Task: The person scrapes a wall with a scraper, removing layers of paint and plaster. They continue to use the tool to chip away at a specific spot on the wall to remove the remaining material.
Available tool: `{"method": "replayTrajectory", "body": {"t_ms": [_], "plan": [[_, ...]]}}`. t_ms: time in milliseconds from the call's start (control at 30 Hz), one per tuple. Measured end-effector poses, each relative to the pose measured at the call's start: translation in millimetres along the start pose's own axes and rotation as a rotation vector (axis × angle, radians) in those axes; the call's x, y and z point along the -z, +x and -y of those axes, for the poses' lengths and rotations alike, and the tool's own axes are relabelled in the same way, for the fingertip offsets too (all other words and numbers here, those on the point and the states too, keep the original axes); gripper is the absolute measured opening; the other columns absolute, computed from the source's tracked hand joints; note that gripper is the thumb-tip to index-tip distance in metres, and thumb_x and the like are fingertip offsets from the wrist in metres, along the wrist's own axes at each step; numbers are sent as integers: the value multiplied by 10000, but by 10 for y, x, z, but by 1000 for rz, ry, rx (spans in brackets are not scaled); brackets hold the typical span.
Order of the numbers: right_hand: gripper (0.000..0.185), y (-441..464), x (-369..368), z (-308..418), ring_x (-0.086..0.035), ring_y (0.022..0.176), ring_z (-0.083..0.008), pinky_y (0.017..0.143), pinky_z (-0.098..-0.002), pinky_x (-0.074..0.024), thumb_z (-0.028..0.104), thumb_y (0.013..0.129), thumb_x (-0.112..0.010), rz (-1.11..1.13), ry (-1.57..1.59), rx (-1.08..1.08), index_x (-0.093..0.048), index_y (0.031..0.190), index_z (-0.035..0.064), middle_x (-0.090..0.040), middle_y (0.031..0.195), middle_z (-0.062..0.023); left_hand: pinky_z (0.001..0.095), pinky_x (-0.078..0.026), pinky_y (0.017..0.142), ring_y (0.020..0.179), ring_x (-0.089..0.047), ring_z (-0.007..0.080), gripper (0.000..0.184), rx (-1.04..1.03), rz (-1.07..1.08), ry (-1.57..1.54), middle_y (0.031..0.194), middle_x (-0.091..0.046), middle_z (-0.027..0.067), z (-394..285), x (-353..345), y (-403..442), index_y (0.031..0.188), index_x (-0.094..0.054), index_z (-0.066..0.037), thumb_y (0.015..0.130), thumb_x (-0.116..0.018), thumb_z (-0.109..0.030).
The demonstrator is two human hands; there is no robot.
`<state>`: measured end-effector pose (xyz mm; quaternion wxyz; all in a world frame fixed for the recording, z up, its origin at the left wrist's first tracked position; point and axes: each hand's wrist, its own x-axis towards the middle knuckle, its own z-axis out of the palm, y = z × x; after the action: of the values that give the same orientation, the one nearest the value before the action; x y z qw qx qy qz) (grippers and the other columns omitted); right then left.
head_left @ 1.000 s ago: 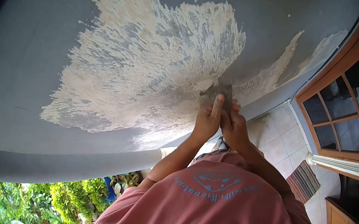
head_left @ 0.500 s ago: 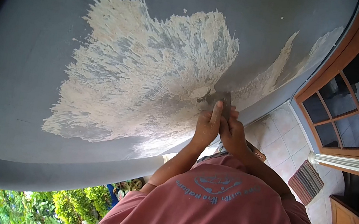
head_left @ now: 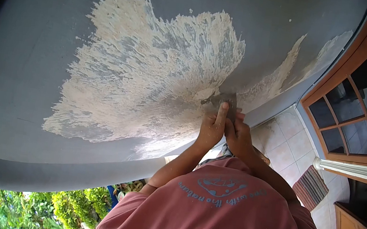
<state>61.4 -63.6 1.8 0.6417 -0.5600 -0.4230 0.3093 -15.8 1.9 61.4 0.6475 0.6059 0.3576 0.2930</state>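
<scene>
A dark, flat scraper (head_left: 230, 99) is gripped between my two hands, its blade against the grey wall (head_left: 29, 74) at the lower right of a big patch of scraped plaster (head_left: 148, 62). My left hand (head_left: 212, 129) is closed on it, thumb stretched along the blade. Close beside it, my right hand (head_left: 240, 134) is closed on the same scraper, with its fingertips showing past the blade's right side. The handle is hidden by the hands. Near the blade, the wall surface is pale and rough, with a lighter spot of bared plaster.
To the right of the scraper runs a second strip of bare plaster (head_left: 289, 66). A wooden door with glass panes (head_left: 358, 106) stands at the right, above a tiled floor (head_left: 290, 141) with a striped mat (head_left: 310, 187). Green shrubs (head_left: 81, 210) grow at the lower left.
Both hands and the scraper stay at nearly the same spot on the wall. The view has shifted very slightly.
</scene>
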Motion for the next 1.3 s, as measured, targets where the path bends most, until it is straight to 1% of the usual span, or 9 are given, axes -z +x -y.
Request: {"method": "replayTrajectory", "body": {"t_ms": [167, 267, 467, 567, 767, 900, 967, 1167, 1300], "plan": [[179, -28, -61, -82, -579, 533, -184, 495, -315, -422, 126, 942, -525, -84, 8, 70, -582, 876, -30, -576, 602, -107, 264, -515, 709, 768, -653, 160, 563, -9, -5, 68, 862, -700, 145, 135, 26, 26, 903, -679, 74, 1000, -405, -407], [175, 49, 65, 152, -584, 546, -183, 505, -319, -432, 126, 941, -528, 53, 59, -167, -586, 896, -32, -576, 610, -110, 263, -515, 696, 755, -651, 150, 574, -27, -6, -17, 837, -701, 141, -153, -80, 30, 910, -680, 79, 1001, -396, -412], [181, -76, -86, -113, -603, 563, -196, 517, -319, -441, 136, 942, -525, -138, 26, 74, -592, 921, -30, -595, 633, -117, 261, -514, 718, 758, -649, 145, 566, 79, 2, 47, 833, -702, 127, 161, 4, 0, 937, -677, 79, 1001, -399, -410], [179, 29, 39, 96, -616, 571, -209, 521, -320, -444, 136, 941, -526, -21, -9, 6, -591, 926, -30, -611, 650, -127, 258, -511, 723, 757, -648, 149, 567, -19, -9, 31, 840, -702, 128, -76, -65, 17, 946, -676, 77, 1000, -399, -414], [187, -97, -13, -134, -612, 563, -196, 514, -321, -439, 135, 939, -526, -65, 47, -73, -609, 880, -23, -605, 635, -125, 263, -510, 749, 784, -653, 163, 568, 62, 11, 39, 848, -701, 135, 97, -33, -13, 944, -676, 78, 999, -400, -415], [185, -9, 15, 12, -608, 559, -176, 505, -319, -436, 131, 941, -526, -68, 3, 18, -608, 887, -25, -600, 623, -113, 263, -509, 747, 793, -655, 168, 571, 19, 11, 52, 860, -702, 140, 56, -28, 55, 939, -679, 75, 997, -403, -421], [181, 34, 76, 60, -605, 558, -175, 500, -317, -433, 126, 941, -526, 28, 52, -120, -607, 891, -29, -607, 628, -115, 263, -507, 750, 792, -655, 170, 573, 22, 17, 16, 863, -703, 140, 28, -36, 24, 939, -679, 77, 997, -403, -422], [164, -59, -77, -69, -573, 542, -160, 497, -301, -421, 110, 938, -529, -144, 48, 67, -610, 895, -26, -609, 638, -111, 268, -512, 742, 793, -655, 167, 571, 50, 18, 29, 873, -703, 138, 101, -7, 15, 951, -679, 72, 998, -398, -422], [155, 7, 51, 1, -581, 556, -162, 515, -306, -428, 109, 941, -525, -1, 18, -22, -601, 915, -24, -621, 671, -127, 267, -512, 736, 799, -654, 167, 564, 23, 23, 4, 874, -702, 135, 32, -26, 13, 975, -670, 73, 1001, -390, -415]]}}
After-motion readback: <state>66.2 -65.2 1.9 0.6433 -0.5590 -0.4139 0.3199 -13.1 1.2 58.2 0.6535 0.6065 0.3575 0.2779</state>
